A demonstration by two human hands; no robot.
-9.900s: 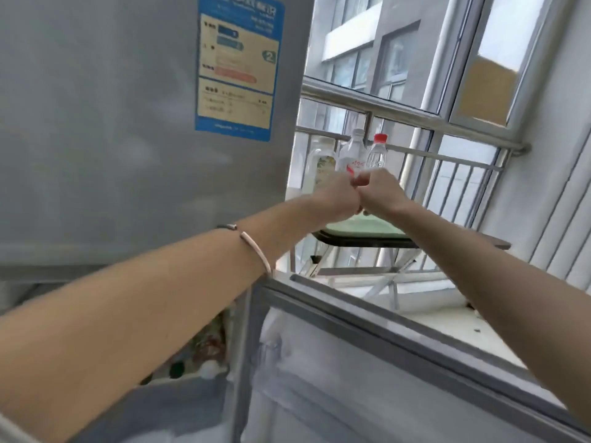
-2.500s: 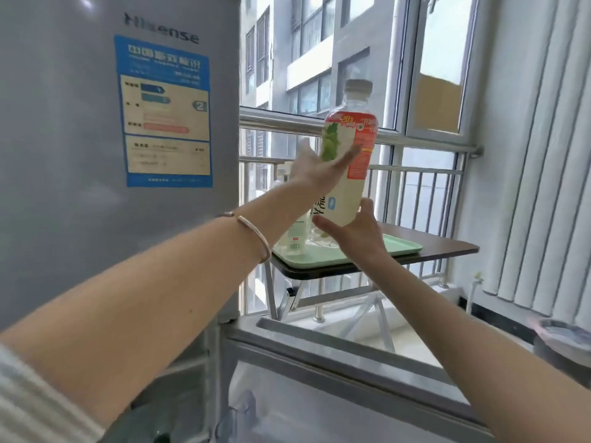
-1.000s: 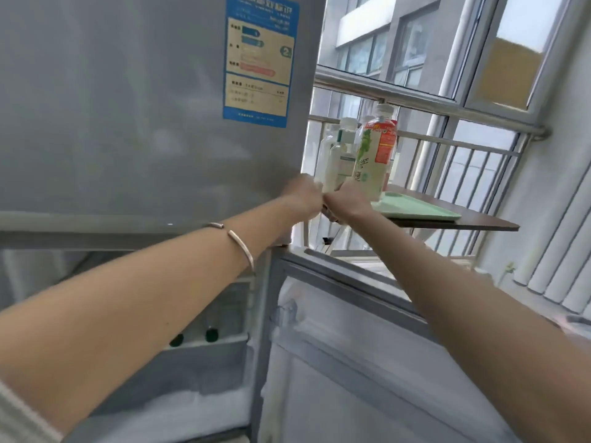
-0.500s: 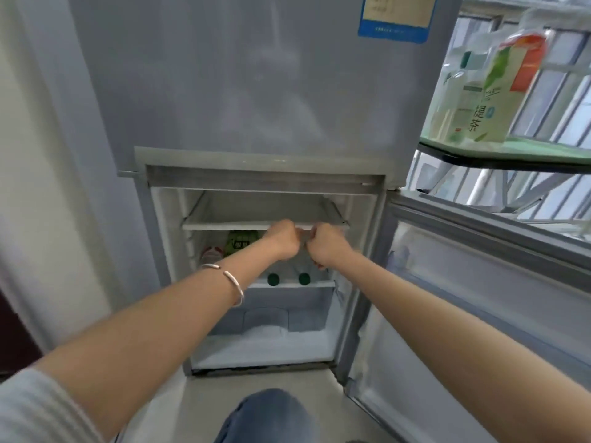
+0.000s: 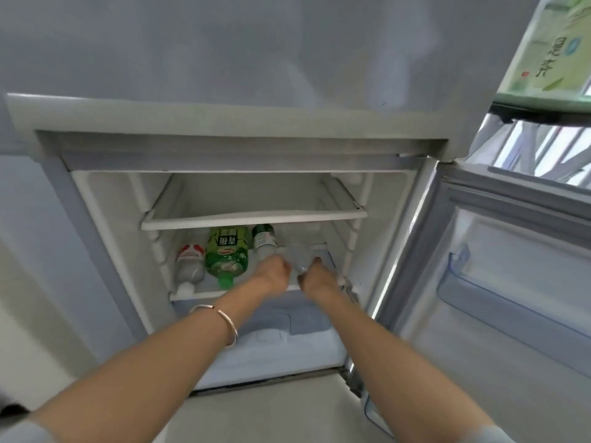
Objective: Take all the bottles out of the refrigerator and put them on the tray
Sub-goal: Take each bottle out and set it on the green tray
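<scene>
While both hands reach into the refrigerator (image 5: pixel 224 91) | left hand (image 5: pixel 274 272) fingers curled at green-label bottle (image 5: pixel 264 241), grip unclear | right hand (image 5: pixel 317 276) beside clear bottle (image 5: pixel 297 255), fingers hidden | green bottle (image 5: pixel 227 254), red-label bottle (image 5: pixel 189 262) lying left on shelf (image 5: pixel 198 294) | upper shelf (image 5: pixel 252 215) overhangs | tray (image 5: pixel 540 102) upper right.

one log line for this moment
stage: reaching into fridge | left hand and right hand: at clear bottle | grip: unclear | left on shelf: four bottles

Four bottles lying on the refrigerator (image 5: pixel 96 251) shelf — red-labelled (image 5: pixel 189 262), green (image 5: pixel 227 254), green-banded (image 5: pixel 264 243), clear (image 5: pixel 299 255).
</scene>
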